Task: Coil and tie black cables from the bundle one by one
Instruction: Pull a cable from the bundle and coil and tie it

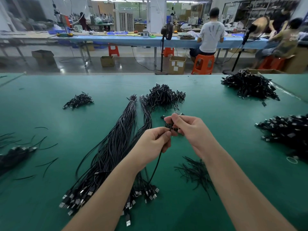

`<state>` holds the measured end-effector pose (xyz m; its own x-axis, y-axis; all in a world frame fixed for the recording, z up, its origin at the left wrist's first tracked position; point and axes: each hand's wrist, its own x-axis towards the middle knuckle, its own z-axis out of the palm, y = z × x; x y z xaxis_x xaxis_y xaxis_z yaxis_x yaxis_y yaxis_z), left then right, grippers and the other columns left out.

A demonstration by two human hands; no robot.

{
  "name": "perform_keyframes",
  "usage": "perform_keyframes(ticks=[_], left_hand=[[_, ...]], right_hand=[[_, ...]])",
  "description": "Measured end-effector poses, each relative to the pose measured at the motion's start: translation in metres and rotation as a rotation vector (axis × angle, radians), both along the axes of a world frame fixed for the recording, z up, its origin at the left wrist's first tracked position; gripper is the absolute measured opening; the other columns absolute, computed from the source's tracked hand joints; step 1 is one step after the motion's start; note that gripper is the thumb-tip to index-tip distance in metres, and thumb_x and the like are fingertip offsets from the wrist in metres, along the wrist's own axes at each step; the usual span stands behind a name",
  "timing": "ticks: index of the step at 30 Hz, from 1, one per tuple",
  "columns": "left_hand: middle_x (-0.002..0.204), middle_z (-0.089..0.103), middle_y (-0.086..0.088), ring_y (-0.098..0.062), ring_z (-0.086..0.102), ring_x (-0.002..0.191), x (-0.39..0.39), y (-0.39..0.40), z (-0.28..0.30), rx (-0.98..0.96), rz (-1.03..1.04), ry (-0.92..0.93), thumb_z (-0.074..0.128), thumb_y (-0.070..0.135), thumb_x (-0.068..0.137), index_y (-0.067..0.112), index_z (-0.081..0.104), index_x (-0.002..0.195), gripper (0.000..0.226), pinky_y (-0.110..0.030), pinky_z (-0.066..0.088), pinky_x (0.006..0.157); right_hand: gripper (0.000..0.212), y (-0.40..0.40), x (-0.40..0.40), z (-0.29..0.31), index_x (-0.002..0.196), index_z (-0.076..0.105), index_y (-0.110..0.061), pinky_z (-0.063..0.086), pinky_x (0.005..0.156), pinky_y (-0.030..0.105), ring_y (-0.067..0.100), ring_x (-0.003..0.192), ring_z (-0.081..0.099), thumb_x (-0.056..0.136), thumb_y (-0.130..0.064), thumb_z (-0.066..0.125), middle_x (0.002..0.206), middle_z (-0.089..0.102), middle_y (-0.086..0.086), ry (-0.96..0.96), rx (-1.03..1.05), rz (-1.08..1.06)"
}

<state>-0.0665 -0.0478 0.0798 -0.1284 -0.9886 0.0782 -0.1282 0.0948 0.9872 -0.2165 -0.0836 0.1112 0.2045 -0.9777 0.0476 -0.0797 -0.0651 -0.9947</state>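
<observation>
A long bundle of straight black cables (pixel 115 147) lies on the green table (pixel 225 130), USB plugs toward me at the lower left. My left hand (pixel 153 144) pinches one black cable (pixel 155 167) that hangs down from its fingers toward the plugs. My right hand (pixel 188 129) holds the coiled part of that same cable just above the left fingers; a silver plug end pokes out behind its fingertips. The two hands touch over the table's middle. Loose black ties (pixel 195 172) lie under my right forearm.
Heaps of coiled cables sit at the back middle (pixel 164 95), back left (pixel 78 100), back right (pixel 250 87) and right edge (pixel 286 130). More cables lie at the left edge (pixel 15 155). Beyond the table, people sit on orange stools at a blue bench.
</observation>
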Motion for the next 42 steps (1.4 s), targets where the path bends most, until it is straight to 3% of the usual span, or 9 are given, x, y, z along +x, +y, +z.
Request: perform_keyframes(ticks=[8, 12, 17, 20, 24, 30, 36, 39, 42], left_hand=[[0.059, 0.055, 0.007, -0.014, 0.045, 0.055, 0.000, 0.001, -0.003, -0.014, 0.003, -0.059, 0.046, 0.019, 0.107, 0.003, 0.069, 0.097, 0.030, -0.025, 0.038, 0.057], [0.060, 0.060, 0.006, -0.012, 0.048, 0.054, 0.006, 0.000, -0.001, -0.085, 0.155, -0.014, 0.048, 0.020, 0.105, 0.026, 0.074, 0.085, 0.034, -0.022, 0.040, 0.052], [0.074, 0.072, -0.002, -0.012, 0.062, 0.061, 0.009, -0.002, 0.012, -0.289, 0.363, 0.153, 0.043, 0.015, 0.107, 0.016, 0.069, 0.090, 0.031, -0.023, 0.052, 0.059], [0.078, 0.073, -0.002, -0.016, 0.069, 0.068, 0.002, 0.003, 0.017, -0.330, 0.390, 0.220, 0.040, 0.013, 0.108, 0.011, 0.066, 0.091, 0.032, -0.025, 0.056, 0.063], [0.083, 0.075, -0.007, -0.021, 0.072, 0.074, -0.010, 0.014, 0.015, -0.293, 0.323, 0.283, 0.038, 0.010, 0.108, 0.009, 0.065, 0.089, 0.033, -0.027, 0.058, 0.068], [0.083, 0.074, -0.006, -0.020, 0.072, 0.075, -0.010, 0.011, 0.012, -0.302, 0.353, 0.286, 0.038, 0.008, 0.107, 0.009, 0.065, 0.089, 0.032, -0.026, 0.057, 0.070], [0.088, 0.076, -0.008, -0.023, 0.073, 0.080, -0.005, 0.009, 0.003, -0.201, 0.329, 0.354, 0.039, 0.020, 0.108, 0.021, 0.070, 0.084, 0.039, -0.030, 0.058, 0.073], [0.091, 0.076, -0.011, -0.026, 0.074, 0.084, -0.009, 0.013, 0.004, -0.163, 0.270, 0.398, 0.042, 0.030, 0.102, 0.026, 0.072, 0.082, 0.036, -0.032, 0.059, 0.072], [0.100, 0.075, -0.020, -0.037, 0.073, 0.096, -0.011, 0.019, 0.000, -0.069, 0.099, 0.420, 0.045, 0.030, 0.099, 0.019, 0.074, 0.087, 0.033, -0.049, 0.059, 0.085]], right_hand=[[0.032, 0.002, 0.002, -0.005, 0.087, 0.081, -0.023, 0.051, 0.071, 0.018, 0.005, 0.070, 0.063, 0.081, -0.051, 0.066, 0.082, 0.068, 0.002, -0.050, 0.002, 0.096], [0.047, 0.002, -0.001, -0.008, 0.083, 0.077, -0.030, 0.045, 0.061, 0.027, 0.012, 0.056, 0.050, 0.092, -0.066, 0.049, 0.060, 0.057, -0.004, 0.156, -0.013, -0.084], [0.070, 0.016, 0.007, -0.025, 0.096, 0.076, -0.015, 0.049, 0.045, 0.025, 0.020, 0.047, 0.059, 0.097, -0.068, 0.031, 0.068, 0.071, 0.014, 0.171, 0.496, 0.272], [0.064, 0.019, 0.021, -0.042, 0.110, 0.069, -0.009, 0.058, 0.058, 0.032, 0.026, 0.063, 0.070, 0.102, -0.060, 0.031, 0.090, 0.075, 0.020, 0.002, 0.622, 0.350], [0.039, 0.017, 0.029, -0.052, 0.105, 0.066, -0.007, 0.059, 0.068, 0.034, 0.026, 0.075, 0.073, 0.103, -0.042, 0.048, 0.084, 0.075, 0.014, -0.070, 0.631, 0.348], [0.041, 0.018, 0.027, -0.054, 0.094, 0.069, -0.009, 0.037, 0.045, 0.022, 0.017, 0.037, 0.041, 0.101, -0.045, 0.051, 0.046, 0.050, 0.005, 0.078, 0.608, 0.345], [0.032, 0.018, 0.029, -0.051, 0.101, 0.067, -0.001, 0.058, 0.061, 0.030, 0.025, 0.072, 0.074, 0.102, -0.030, 0.054, 0.086, 0.074, 0.018, -0.205, 0.632, 0.347], [0.018, 0.014, 0.031, -0.054, 0.101, 0.067, -0.002, 0.060, 0.065, 0.030, 0.021, 0.073, 0.073, 0.100, -0.016, 0.056, 0.088, 0.074, 0.015, -0.338, 0.648, 0.247], [0.015, 0.002, 0.025, -0.050, 0.088, 0.073, -0.003, 0.060, 0.062, 0.024, 0.015, 0.066, 0.069, 0.090, -0.015, 0.065, 0.079, 0.073, 0.008, -0.440, 0.708, 0.150]])
